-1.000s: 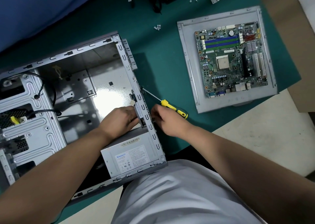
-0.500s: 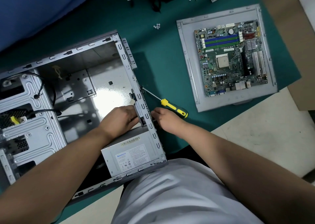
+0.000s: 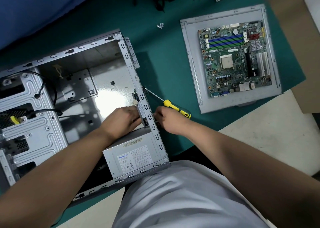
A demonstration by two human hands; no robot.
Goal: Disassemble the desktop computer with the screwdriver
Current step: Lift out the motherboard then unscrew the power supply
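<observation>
A motherboard (image 3: 233,59) on a grey side panel (image 3: 190,58) and loose screws (image 3: 160,25) are seen on the green bench (image 3: 164,68). The screwdriver (image 3: 170,103) lies released beside the computer case (image 3: 72,92), tip towards its rear wall. The left hand (image 3: 123,119) grips a bracket inside; whether the right hand (image 3: 167,120) grasps anything cannot be told.

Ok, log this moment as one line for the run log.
stage: rear wall of open grey metal computer case | left hand: inside, at wall | right hand: outside, at wall | yellow-and-black screwdriver: on green mat, unheld
</observation>
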